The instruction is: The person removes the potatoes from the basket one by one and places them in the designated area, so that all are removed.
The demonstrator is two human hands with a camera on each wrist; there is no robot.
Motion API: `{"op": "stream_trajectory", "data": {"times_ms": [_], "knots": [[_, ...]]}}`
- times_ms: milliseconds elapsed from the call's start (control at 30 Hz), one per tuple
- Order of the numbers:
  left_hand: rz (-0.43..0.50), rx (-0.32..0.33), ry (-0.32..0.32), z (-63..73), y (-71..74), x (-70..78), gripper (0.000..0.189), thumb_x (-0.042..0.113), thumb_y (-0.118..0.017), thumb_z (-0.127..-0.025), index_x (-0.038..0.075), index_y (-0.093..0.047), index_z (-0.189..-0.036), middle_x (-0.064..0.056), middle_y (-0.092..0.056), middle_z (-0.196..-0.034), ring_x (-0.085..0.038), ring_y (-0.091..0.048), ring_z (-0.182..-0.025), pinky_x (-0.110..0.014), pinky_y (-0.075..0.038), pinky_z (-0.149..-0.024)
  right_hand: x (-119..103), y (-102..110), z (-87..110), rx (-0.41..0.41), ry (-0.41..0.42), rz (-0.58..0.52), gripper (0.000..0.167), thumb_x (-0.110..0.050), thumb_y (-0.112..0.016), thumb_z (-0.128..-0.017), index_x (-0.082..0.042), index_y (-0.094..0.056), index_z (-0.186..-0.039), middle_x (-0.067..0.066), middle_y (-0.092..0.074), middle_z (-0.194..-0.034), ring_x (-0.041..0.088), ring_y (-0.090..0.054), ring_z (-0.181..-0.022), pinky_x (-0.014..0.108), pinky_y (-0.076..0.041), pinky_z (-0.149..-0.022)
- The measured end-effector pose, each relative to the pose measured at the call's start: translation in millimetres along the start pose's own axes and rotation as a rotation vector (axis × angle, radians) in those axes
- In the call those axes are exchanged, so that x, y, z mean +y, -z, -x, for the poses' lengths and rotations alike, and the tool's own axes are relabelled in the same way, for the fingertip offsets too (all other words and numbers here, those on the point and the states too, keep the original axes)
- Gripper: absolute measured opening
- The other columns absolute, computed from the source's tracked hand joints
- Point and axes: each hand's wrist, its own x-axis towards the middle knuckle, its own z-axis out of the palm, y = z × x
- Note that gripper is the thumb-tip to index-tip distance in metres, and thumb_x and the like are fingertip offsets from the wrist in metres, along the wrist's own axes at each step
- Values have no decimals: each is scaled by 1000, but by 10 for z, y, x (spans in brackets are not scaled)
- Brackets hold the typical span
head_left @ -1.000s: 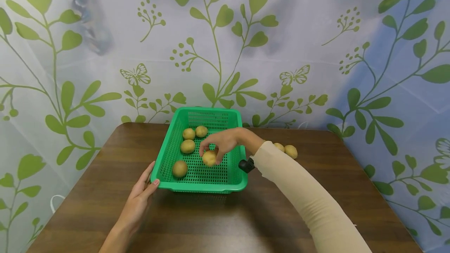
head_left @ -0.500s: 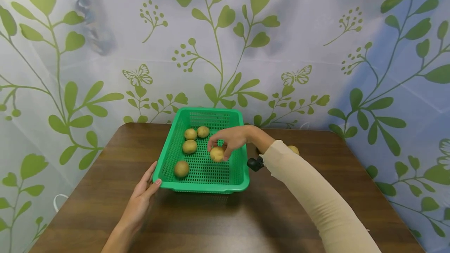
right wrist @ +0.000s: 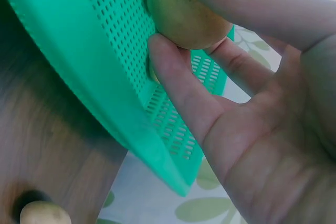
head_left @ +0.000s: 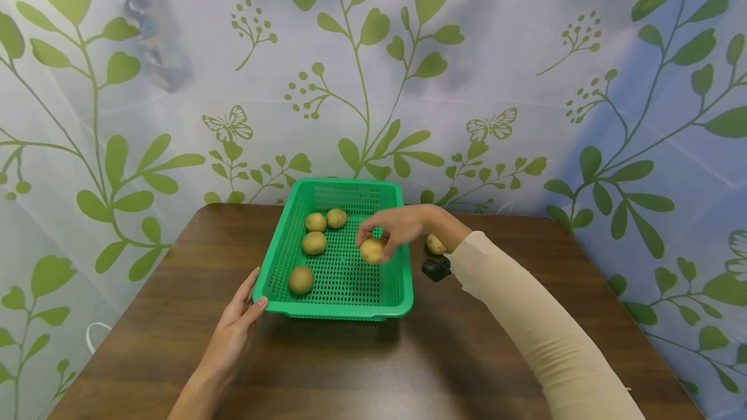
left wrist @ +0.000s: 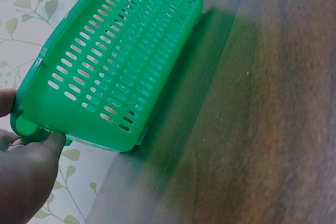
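My left hand (head_left: 233,326) grips the near left corner of a green plastic basket (head_left: 335,311), thumb on top of the rim. In the left wrist view the fingers curl under that rim (left wrist: 39,66). Over the right side of the basket, my right hand (head_left: 403,222) pinches a pale yellow potato (head_left: 371,252) between thumb and fingers. The right wrist view shows this potato (right wrist: 189,17) close up, near the perforated floor; whether it touches the floor I cannot tell. Several more potatoes lie along the basket's left half, the nearest one (head_left: 301,281) browner.
Right of the basket, another potato (head_left: 436,244) lies on the brown wooden table (head_left: 362,374), partly behind the right wrist. A black wrist camera (head_left: 435,269) hangs by that arm. A leaf-patterned cloth (head_left: 373,83) stands behind the table.
My right hand has shifted right and slightly up across the basket, still pinching the potato. The left hand keeps its grip on the corner, and the other potatoes in the basket stay put.
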Motion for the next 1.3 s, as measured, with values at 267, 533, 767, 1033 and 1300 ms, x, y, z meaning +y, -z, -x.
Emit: {"op": "stream_trajectory", "data": {"times_ms": [267,533,767,1033,1300], "knots": [[0,-1,0,2,2,2,67,16,-40,-114,-2,1,-164,-26,-3,-168,-30,-16,-153,-16,-32,-111,85,25,101,25,-7,9,47,0,-77,-93,-13,-60,-135,8,-48,-131,26,-61,-104,37,-54,-88],[13,-5,-2,-7,-16,-14,67,15,-40,-114,-1,1,-164,-27,-3,-168,-30,-15,-153,-17,-31,-111,163,20,258,66,-47,-36,47,1,-77,-93,-16,-61,-134,9,-47,-129,30,-64,-98,38,-54,-85],[20,-14,-8,1,-8,0,66,14,-39,-114,-1,2,-164,-27,-3,-167,-31,-15,-153,-18,-32,-111,203,61,409,91,-61,-64,47,0,-75,-94,-18,-61,-135,9,-48,-129,28,-64,-96,41,-54,-84],[19,-18,2,5,1,19,66,15,-38,-115,-1,3,-164,-27,-1,-168,-26,-16,-153,-17,-32,-110,297,93,571,128,-68,-61,46,-5,-77,-94,-16,-59,-136,4,-54,-138,26,-63,-105,42,-53,-90],[14,-26,-11,7,5,9,66,15,-38,-115,-1,2,-164,-27,-1,-168,-20,-19,-152,-17,-32,-111,451,93,770,178,-117,-116,46,-4,-75,-96,-10,-58,-138,8,-50,-143,31,-59,-118,45,-53,-91]]}}
